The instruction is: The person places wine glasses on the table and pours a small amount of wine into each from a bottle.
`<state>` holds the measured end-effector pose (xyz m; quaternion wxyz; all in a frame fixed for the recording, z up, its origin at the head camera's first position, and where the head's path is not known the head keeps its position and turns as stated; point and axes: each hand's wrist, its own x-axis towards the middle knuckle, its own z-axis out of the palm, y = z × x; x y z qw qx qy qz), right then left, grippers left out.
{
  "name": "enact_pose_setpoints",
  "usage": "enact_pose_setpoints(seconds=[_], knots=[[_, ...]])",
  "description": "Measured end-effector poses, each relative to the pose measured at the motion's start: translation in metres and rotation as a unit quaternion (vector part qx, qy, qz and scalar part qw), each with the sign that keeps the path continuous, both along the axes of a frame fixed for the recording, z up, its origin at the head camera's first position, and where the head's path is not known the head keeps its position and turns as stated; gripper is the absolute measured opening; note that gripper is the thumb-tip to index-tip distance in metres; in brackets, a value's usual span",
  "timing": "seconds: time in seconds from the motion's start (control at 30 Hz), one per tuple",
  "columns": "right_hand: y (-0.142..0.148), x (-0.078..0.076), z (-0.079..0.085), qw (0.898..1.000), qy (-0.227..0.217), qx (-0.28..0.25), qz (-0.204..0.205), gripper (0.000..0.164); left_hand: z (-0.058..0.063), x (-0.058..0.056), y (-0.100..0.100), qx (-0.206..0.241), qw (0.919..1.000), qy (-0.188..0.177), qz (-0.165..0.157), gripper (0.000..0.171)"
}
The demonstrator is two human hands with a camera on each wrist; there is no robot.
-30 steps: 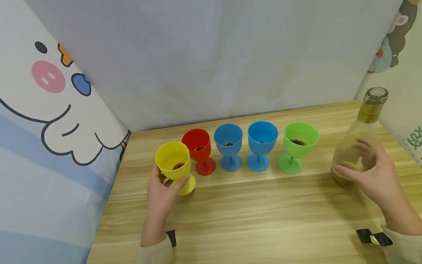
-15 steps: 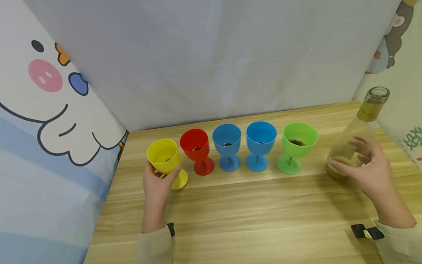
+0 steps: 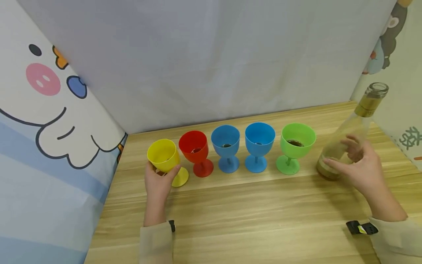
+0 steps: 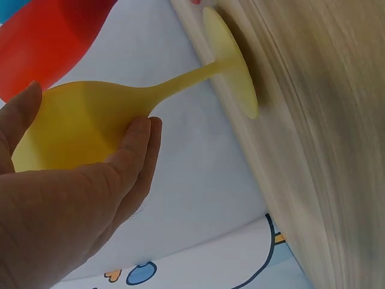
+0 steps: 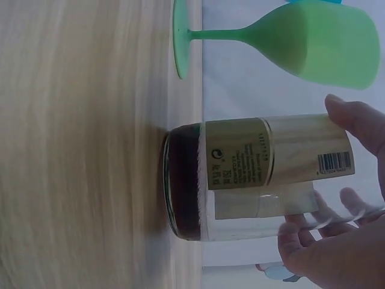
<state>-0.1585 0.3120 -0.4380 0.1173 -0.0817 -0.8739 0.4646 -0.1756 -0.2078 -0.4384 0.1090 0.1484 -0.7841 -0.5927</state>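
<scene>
At the left end of a row, my left hand holds a yellow goblet around its bowl. In the left wrist view its foot stands at the tabletop; whether it touches cannot be told. My right hand grips a clear glass bottle around its lower body, thumb on the near side. A little dark liquid lies at the bottom of this upright, labelled bottle. Just left of it is a green goblet with dark liquid inside, apart from the bottle.
Between the yellow and green goblets stand a red goblet and two blue goblets, each with some dark liquid. The wooden table meets a pale back wall. Cartoon-printed panels rise at both sides.
My left hand moved the yellow goblet leftward, away from the red one, then stopped. My right hand brought the bottle left, closer to the green goblet. The other goblets kept their places.
</scene>
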Motion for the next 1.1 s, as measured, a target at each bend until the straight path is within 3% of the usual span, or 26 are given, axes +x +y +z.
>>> enact_pose_setpoints(seconds=[0.33,0.63,0.9,1.1], knots=[[-0.001,-0.002,0.000,1.000,-0.001,0.011,0.002,0.096,-0.006,-0.004,-0.003,0.015,0.9998,-0.008,-0.002,0.080],[0.003,-0.002,-0.002,0.998,-0.018,-0.034,0.045,0.103,-0.010,-0.004,-0.006,0.039,0.9991,0.002,-0.015,0.080],[0.009,0.004,-0.005,0.996,-0.014,-0.067,0.055,0.105,-0.014,0.008,-0.014,0.054,0.9981,-0.024,-0.020,0.095],[0.017,0.018,0.003,0.996,0.022,-0.078,0.038,0.094,-0.011,0.023,-0.023,0.110,0.9936,0.026,0.003,0.088]])
